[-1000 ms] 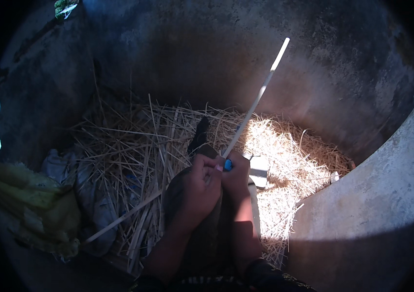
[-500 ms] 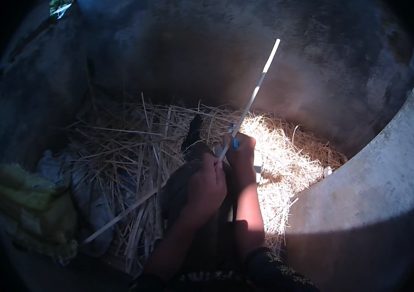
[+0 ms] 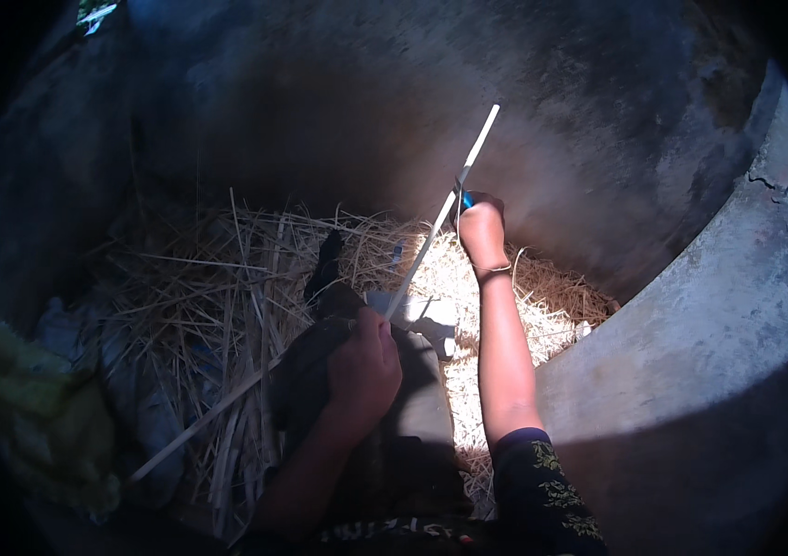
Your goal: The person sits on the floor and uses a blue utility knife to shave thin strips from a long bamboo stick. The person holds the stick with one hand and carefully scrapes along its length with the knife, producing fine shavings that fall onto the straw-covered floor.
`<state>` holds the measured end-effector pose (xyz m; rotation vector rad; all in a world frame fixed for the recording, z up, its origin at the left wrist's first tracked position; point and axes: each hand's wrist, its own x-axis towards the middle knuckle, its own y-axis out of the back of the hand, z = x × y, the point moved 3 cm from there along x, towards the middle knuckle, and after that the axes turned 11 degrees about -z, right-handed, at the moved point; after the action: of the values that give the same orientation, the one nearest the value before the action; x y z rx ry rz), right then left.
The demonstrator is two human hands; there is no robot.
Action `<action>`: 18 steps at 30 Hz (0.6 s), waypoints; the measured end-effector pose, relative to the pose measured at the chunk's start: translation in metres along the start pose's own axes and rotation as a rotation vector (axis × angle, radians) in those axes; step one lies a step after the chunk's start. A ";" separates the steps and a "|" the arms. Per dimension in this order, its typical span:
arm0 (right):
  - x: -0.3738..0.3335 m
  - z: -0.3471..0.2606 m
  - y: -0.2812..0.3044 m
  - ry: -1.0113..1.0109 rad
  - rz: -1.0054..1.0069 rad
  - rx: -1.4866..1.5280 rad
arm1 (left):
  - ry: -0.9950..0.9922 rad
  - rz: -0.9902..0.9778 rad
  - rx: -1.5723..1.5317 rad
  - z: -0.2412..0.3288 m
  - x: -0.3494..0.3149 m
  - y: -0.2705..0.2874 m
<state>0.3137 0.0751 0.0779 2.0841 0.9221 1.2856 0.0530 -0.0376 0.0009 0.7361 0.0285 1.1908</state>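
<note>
A long pale cane strip [image 3: 440, 218] slants from the lower left to the upper right across the view. My left hand [image 3: 363, 364] grips it near its middle, resting over a dark covered knee. My right hand [image 3: 483, 226] is raised further up the strip and is closed on a small blue-handled tool [image 3: 466, 199] held against the strip. A pale flat block [image 3: 423, 313] lies on the straw just beyond my left hand.
Dry straw [image 3: 227, 306] covers the ground, sunlit at the right. A curved concrete wall [image 3: 690, 343] rises on the right and a dark wall [image 3: 338, 111] behind. Yellow-green cloth or sacking [image 3: 32, 417] lies in shadow at the left.
My right hand has slid up along the strip, away from my left hand, with the arm stretching out. The left hand has stayed on the strip near the knee.
</note>
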 end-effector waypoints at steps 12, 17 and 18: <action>0.041 0.000 0.030 -0.212 -0.128 -0.178 | 0.073 -0.006 -0.125 -0.001 -0.001 0.002; 0.024 0.012 0.033 -0.223 -0.190 -0.126 | 0.050 0.012 -0.173 -0.004 0.003 0.007; 0.018 0.009 0.035 -0.205 -0.192 -0.149 | 0.061 0.002 -0.172 -0.005 0.003 0.008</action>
<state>0.3372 0.0661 0.1101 1.9185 0.8825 0.9913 0.0457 -0.0311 0.0029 0.5487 -0.0238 1.2007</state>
